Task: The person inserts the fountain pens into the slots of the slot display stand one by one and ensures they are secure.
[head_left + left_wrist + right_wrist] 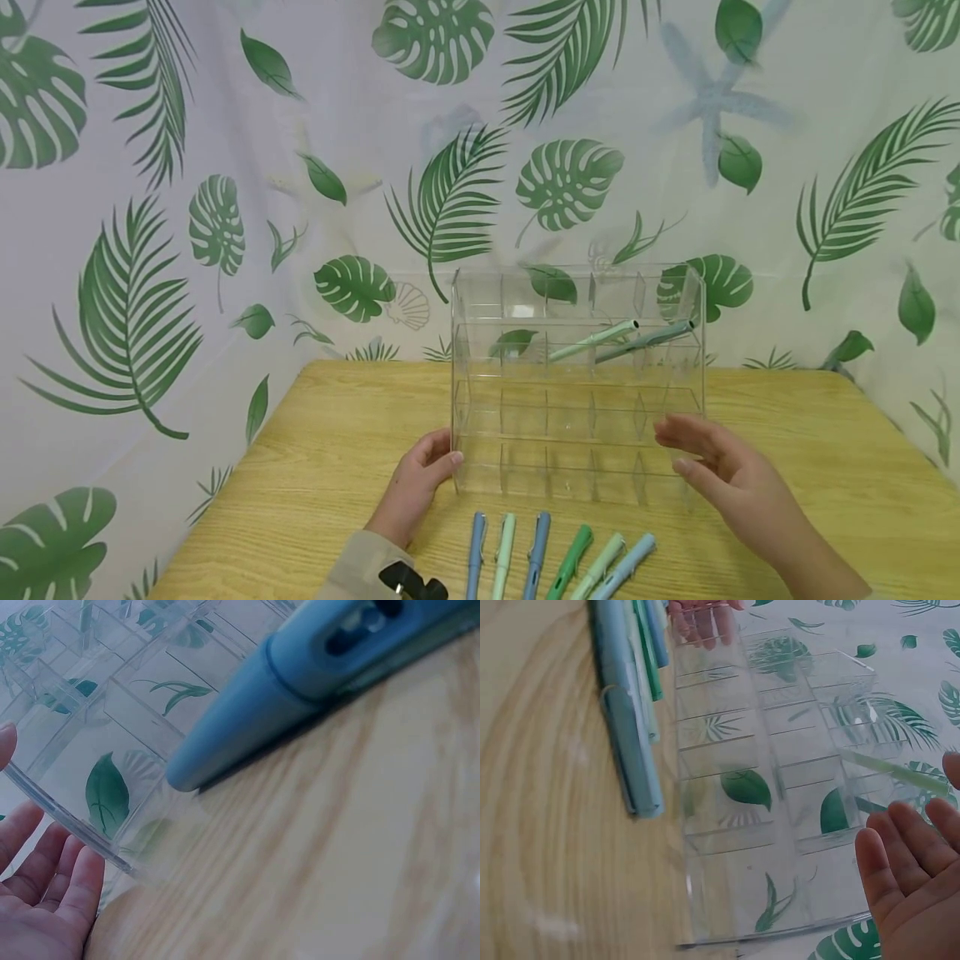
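A clear stepped pen organizer [522, 440] stands upright on the table. My left hand [417, 477] holds its lower left side, thumb in front and fingers behind; the left wrist view shows those fingers along the clear side wall [71, 817]. Beside the organizer's right side is my right hand [738, 483], fingers loosely bent with nothing in them. In an upper tier lean a light green pen [592, 340] and a grey-green pen [645, 340]. Before the organizer lie several capped pens in a row, among them a green pen [573, 560] and a light blue pen [627, 568].
The wooden table [300, 483] reaches back to a leaf-patterned cloth [345, 208], which also hangs at the sides. A black clip-like piece [414, 581] sits by the left sleeve [365, 567]. Close to the left wrist camera lies a blue pen [247, 720].
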{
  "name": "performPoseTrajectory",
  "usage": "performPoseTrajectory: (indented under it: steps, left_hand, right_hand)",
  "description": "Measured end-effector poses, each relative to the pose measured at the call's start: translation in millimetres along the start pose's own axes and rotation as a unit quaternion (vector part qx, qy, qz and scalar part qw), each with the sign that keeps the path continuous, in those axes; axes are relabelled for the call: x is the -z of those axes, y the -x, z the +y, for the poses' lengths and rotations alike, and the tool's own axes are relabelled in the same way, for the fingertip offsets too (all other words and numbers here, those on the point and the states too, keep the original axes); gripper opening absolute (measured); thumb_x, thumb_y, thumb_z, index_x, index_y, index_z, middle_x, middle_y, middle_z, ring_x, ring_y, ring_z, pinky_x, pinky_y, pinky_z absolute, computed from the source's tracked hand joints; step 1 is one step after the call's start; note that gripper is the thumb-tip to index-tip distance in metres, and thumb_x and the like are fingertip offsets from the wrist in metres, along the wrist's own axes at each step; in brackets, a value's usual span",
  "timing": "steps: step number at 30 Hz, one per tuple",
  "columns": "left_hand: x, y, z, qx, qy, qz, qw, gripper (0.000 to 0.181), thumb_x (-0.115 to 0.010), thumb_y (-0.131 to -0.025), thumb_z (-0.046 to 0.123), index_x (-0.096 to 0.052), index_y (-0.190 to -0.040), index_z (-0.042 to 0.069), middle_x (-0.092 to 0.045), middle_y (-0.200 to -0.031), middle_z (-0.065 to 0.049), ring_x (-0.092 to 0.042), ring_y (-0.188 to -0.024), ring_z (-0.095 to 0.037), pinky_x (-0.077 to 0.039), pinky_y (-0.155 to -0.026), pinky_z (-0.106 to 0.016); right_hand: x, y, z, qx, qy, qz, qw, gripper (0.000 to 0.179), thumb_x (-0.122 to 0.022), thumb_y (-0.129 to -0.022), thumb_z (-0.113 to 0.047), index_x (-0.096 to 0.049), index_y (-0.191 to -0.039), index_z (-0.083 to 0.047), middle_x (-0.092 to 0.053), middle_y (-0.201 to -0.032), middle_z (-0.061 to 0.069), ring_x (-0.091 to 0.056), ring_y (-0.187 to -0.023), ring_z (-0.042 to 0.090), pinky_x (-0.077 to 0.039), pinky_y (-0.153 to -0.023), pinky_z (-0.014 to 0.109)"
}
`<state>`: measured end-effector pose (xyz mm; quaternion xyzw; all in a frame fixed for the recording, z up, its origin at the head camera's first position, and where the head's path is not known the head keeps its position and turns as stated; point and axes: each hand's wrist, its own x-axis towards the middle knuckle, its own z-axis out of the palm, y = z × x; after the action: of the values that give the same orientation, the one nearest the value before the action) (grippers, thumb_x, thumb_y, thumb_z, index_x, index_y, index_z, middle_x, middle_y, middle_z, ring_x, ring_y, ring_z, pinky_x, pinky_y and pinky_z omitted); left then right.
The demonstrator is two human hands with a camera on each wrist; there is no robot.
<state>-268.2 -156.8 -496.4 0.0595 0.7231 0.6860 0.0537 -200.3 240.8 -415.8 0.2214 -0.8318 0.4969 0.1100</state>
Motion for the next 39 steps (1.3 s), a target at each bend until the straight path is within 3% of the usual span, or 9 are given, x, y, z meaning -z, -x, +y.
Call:
performPoseTrajectory:
  steps: [4, 11, 15, 21, 25, 29, 35, 39]
  left_hand:
    - [0.4, -0.6, -0.1, 0.004, 0.001, 0.001, 1.0000, 0.049, -0.062, -0.102, 0.027, -0.051, -0.147, 0.010, -0.055, -0.143, -0.011, -0.049, -0.131, -0.026, -0.041, -0.108, -0.049]
    - [0.9, -1.4, -2.1, 0.005, 0.003, 0.000, 1.0000, 0.048, -0.063, -0.102, 0.026, -0.052, -0.146, 0.010, -0.054, -0.143, -0.012, -0.048, -0.132, -0.027, -0.041, -0.108, -0.049]
    - [1.1, -1.3, -2.8, 0.002, 0.000, 0.003, 1.0000, 0.047, -0.062, -0.102, 0.025, -0.052, -0.146, 0.009, -0.055, -0.142, -0.012, -0.049, -0.130, -0.027, -0.041, -0.108, -0.049]
    - [1.1, -1.5, -3.8, -0.002, 0.001, 0.004, 1.0000, 0.049, -0.065, -0.101, 0.029, -0.053, -0.145, 0.010, -0.057, -0.139, -0.009, -0.050, -0.129, -0.026, -0.042, -0.107, -0.048]
    - [1.6, -1.4, -3.5, -0.005, 0.002, 0.002, 1.0000, 0.052, -0.066, -0.100, 0.032, -0.053, -0.145, 0.010, -0.057, -0.139, -0.008, -0.050, -0.129, -0.025, -0.042, -0.107, -0.047]
    - [2.1, -0.8, -3.2, -0.004, 0.002, 0.000, 1.0000, 0.052, -0.065, -0.100, 0.031, -0.052, -0.146, 0.009, -0.056, -0.140, -0.009, -0.050, -0.131, -0.026, -0.041, -0.108, -0.048]
    - [1.7, -0.1, -2.1, -0.002, -0.005, 0.000, 1.0000, 0.049, -0.062, -0.103, 0.026, -0.051, -0.147, 0.009, -0.055, -0.142, -0.012, -0.049, -0.130, -0.027, -0.041, -0.108, -0.049]
    - [1.0, 0.2, -0.9, -0.004, -0.004, -0.001, 1.0000, 0.048, -0.062, -0.103, 0.026, -0.051, -0.146, 0.009, -0.055, -0.141, -0.012, -0.050, -0.130, -0.026, -0.041, -0.108, -0.048]
  right_hand:
    - [-1, 6.0, 7, -0.017, 0.000, -0.024, 0.9996, 0.042, -0.057, -0.105, -0.012, -0.050, -0.146, -0.010, -0.062, -0.134, -0.007, -0.059, -0.117, 0.001, -0.054, -0.085, 0.022]
    - [-4, 14.8, 16, -0.038, -0.010, -0.080, 0.9960, 0.041, -0.058, -0.105, -0.014, -0.052, -0.145, -0.009, -0.061, -0.136, 0.012, -0.060, -0.114, 0.004, -0.057, -0.082, 0.027]
    - [-5, 16.5, 22, -0.046, 0.000, -0.123, 0.9913, 0.041, -0.058, -0.105, -0.017, -0.053, -0.145, -0.012, -0.059, -0.137, 0.015, -0.059, -0.116, 0.006, -0.056, -0.084, 0.027]
    - [-1, 17.9, 31, -0.083, -0.037, -0.214, 0.9727, 0.045, -0.055, -0.107, -0.018, -0.047, -0.148, -0.003, -0.053, -0.142, 0.022, -0.055, -0.121, 0.005, -0.054, -0.086, 0.026]
    - [0, 18.8, 36, -0.109, -0.055, -0.254, 0.9596, 0.046, -0.054, -0.107, -0.019, -0.047, -0.148, -0.001, -0.053, -0.141, 0.024, -0.055, -0.120, 0.004, -0.053, -0.086, 0.024]
    - [-2, 21.0, 42, -0.119, -0.058, -0.278, 0.9513, 0.044, -0.055, -0.106, -0.020, -0.050, -0.146, -0.001, -0.054, -0.140, 0.024, -0.056, -0.117, 0.004, -0.052, -0.085, 0.022]
    - [-4, 23.2, 49, -0.098, -0.049, -0.296, 0.9488, 0.043, -0.056, -0.106, -0.019, -0.051, -0.144, 0.001, -0.056, -0.138, 0.024, -0.058, -0.115, 0.008, -0.052, -0.084, 0.023]
    - [-5, 24.4, 51, -0.119, -0.033, -0.297, 0.9469, 0.043, -0.060, -0.104, -0.023, -0.055, -0.142, -0.004, -0.058, -0.138, 0.018, -0.059, -0.113, 0.009, -0.052, -0.084, 0.022]
